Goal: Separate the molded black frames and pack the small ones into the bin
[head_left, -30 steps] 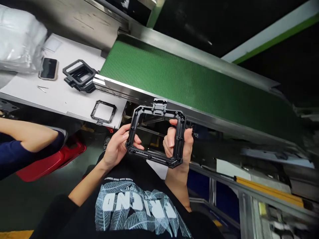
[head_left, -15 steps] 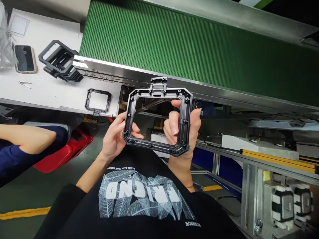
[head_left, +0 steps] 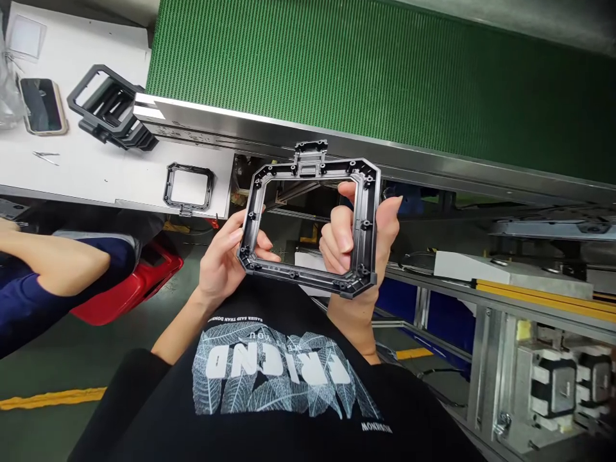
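I hold a black rectangular plastic frame point(head_left: 308, 170) upright in front of my chest, its hinge tab pointing up. My left hand point(head_left: 221, 260) grips the frame's left side, thumb across the lower left corner. My right hand point(head_left: 353, 240) is closed on the right side, fingers curled through the opening. The frame hangs just below the edge of the green conveyor belt point(head_left: 366, 83).
A white worktable point(head_left: 96, 173) at the left carries a stack of black frames point(head_left: 108, 109), a single smaller frame point(head_left: 188, 186), a phone point(head_left: 41, 106) and tweezers point(head_left: 45, 156). Another person's arm point(head_left: 52, 263) rests at the left above a red bin point(head_left: 129, 289). Metal machinery point(head_left: 543, 359) stands right.
The frame has risen slightly and tilted more squarely toward me. My view has dropped and shifted left, bringing the belt closer. Both hands keep their grip.
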A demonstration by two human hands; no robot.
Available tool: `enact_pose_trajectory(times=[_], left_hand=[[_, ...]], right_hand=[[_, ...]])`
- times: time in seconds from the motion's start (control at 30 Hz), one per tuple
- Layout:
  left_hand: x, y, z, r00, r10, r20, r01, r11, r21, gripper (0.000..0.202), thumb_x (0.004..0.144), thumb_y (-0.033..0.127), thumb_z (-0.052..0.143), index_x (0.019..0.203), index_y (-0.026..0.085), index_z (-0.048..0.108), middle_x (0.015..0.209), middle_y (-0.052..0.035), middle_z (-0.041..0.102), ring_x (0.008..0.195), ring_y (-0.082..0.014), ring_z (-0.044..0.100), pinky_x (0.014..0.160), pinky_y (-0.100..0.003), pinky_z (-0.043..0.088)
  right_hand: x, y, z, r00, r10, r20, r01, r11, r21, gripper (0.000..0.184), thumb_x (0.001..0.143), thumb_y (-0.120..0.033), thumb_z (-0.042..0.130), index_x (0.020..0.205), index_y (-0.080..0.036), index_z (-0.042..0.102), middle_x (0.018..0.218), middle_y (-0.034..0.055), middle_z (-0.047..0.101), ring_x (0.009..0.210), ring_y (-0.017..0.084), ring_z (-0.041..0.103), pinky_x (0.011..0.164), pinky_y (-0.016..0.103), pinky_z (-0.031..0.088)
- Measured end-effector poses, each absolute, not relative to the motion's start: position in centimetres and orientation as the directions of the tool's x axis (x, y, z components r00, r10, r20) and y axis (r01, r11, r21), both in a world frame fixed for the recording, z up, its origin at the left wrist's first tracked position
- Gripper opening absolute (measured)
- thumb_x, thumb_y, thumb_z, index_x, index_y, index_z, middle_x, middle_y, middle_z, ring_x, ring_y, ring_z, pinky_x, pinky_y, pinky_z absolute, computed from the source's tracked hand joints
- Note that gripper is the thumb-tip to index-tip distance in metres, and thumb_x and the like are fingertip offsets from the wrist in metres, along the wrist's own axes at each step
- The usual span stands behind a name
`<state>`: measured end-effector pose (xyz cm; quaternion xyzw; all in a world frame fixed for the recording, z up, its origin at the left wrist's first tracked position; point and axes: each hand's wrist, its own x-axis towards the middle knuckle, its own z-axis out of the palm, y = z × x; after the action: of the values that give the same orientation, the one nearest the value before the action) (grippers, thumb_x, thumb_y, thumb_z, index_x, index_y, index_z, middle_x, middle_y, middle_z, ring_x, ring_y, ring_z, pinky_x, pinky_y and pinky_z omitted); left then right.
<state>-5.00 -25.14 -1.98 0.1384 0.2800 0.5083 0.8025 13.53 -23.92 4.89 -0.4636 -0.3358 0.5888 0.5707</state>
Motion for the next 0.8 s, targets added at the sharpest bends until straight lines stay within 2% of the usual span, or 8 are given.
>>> enact_pose_trajectory(times=[0.23,0.3,0.4,0.5,0.67,0.8], left_hand=[[-4.9,-25.3,-1.9,0.327,0.881,-0.34,-0.742,0.463,0.485,0.049,0.086,0.043,0.085,0.124,0.017,0.068,0.08,0.0014,0.078,0.067,-0.0195,0.081,0.063,-0.025,0.068],[-5.0,-25.4,-1.9,0.341,0.879,-0.334,-0.742,0.47,0.479,0.049,0.086,0.045,0.084,0.123,0.018,0.067,0.081,0.0013,0.078,0.068,-0.0208,0.081,0.065,-0.029,0.069],[-5.1,-25.8,-2.0,0.368,0.881,-0.298,-0.735,0.472,0.487,0.051,0.089,0.049,0.082,0.127,0.02,0.064,0.084,0.0004,0.079,0.071,-0.0243,0.083,0.071,-0.036,0.072],[-5.2,-26.3,-2.0,0.368,0.888,-0.277,-0.73,0.46,0.506,0.053,0.092,0.049,0.082,0.132,0.02,0.063,0.086,0.0003,0.078,0.075,-0.0242,0.083,0.07,-0.033,0.07],[-5.4,-27.1,-1.9,0.387,0.885,-0.259,-0.724,0.465,0.51,0.061,0.093,0.05,0.081,0.142,0.021,0.059,0.088,-0.0006,0.079,0.079,-0.0254,0.084,0.071,-0.032,0.069],[-5.3,-27.4,-1.8,0.408,0.888,-0.211,-0.74,0.457,0.493,0.059,0.094,0.049,0.081,0.141,0.021,0.06,0.089,-0.0013,0.079,0.081,-0.0259,0.084,0.073,-0.033,0.069]], right_hand=[[13.2,-24.0,4.9,0.103,0.976,-0.192,-0.384,-0.139,-0.913,0.043,0.098,-0.07,0.07,0.113,-0.03,0.077,0.059,-0.0093,0.039,0.04,0.01,0.022,0.03,0.022,0.02],[12.7,-24.2,5.3,0.15,0.967,-0.207,-0.389,-0.135,-0.911,0.044,0.097,-0.07,0.071,0.111,-0.028,0.078,0.059,-0.0095,0.038,0.041,0.01,0.02,0.029,0.022,0.017],[12.4,-24.4,5.8,0.195,0.953,-0.234,-0.406,-0.139,-0.903,0.045,0.09,-0.069,0.08,0.107,-0.027,0.079,0.056,-0.0106,0.037,0.039,0.01,0.016,0.025,0.024,0.011],[12.3,-24.5,6.1,0.183,0.949,-0.256,-0.437,-0.155,-0.886,0.047,0.083,-0.068,0.088,0.103,-0.027,0.079,0.051,-0.0124,0.039,0.034,0.009,0.012,0.021,0.024,0.009],[12.7,-24.7,6.3,0.208,0.954,-0.214,-0.416,-0.112,-0.902,0.038,0.086,-0.063,0.086,0.095,-0.027,0.079,0.045,-0.0135,0.039,0.028,0.009,0.009,0.015,0.022,0.008],[13.8,-24.7,5.3,0.128,0.98,-0.149,-0.42,-0.083,-0.904,0.033,0.089,-0.061,0.081,0.098,-0.03,0.083,0.041,-0.0135,0.04,0.02,0.01,0.008,0.011,0.023,0.006]])
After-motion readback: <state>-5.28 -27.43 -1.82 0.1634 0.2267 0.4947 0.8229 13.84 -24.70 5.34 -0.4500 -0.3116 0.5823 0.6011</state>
